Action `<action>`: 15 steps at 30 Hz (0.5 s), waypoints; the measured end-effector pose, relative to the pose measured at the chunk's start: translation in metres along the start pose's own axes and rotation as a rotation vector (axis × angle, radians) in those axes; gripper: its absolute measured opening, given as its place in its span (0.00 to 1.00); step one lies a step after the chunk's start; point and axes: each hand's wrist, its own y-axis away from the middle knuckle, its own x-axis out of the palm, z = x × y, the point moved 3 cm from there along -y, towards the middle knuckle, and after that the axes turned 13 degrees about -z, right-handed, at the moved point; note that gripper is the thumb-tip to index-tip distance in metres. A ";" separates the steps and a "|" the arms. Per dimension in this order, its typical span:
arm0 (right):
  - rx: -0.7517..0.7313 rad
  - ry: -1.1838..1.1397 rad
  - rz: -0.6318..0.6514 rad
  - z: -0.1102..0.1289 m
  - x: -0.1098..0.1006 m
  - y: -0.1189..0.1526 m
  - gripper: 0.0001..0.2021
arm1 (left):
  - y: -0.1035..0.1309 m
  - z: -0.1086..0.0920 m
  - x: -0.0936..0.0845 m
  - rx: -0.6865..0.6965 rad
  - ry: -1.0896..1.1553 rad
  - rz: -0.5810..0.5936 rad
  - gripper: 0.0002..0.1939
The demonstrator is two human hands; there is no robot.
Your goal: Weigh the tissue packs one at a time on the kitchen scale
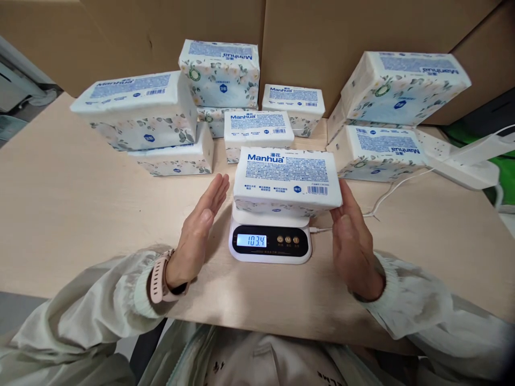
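Observation:
A white-and-blue tissue pack [287,179] marked Manhua lies flat on the digital kitchen scale [270,244], hiding most of its platform. The lit display reads 103.4. To the left of the pack, my left hand [197,233] stands on edge, fingers stretched out, with a gap between it and the pack. On the other side my right hand [352,241] is also held upright and open, its fingers beside the pack's right end; whether they touch it I cannot tell. Neither hand grips anything. A white cable [319,230] runs into the scale's right side.
Behind the scale sit more tissue packs: a left stack [137,115], a middle stack [221,75], two single packs [259,128] and a right stack [402,91]. A white power strip [462,161] lies at right. Tall cardboard [161,32] closes off the wooden table's [80,225] back.

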 end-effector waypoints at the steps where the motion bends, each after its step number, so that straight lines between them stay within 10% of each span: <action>1: 0.007 -0.007 0.001 0.000 0.000 0.000 0.29 | 0.000 0.000 0.000 -0.006 0.001 0.000 0.26; 15: 0.014 -0.046 0.013 -0.002 0.002 -0.002 0.29 | 0.000 0.001 -0.002 -0.015 0.019 -0.005 0.27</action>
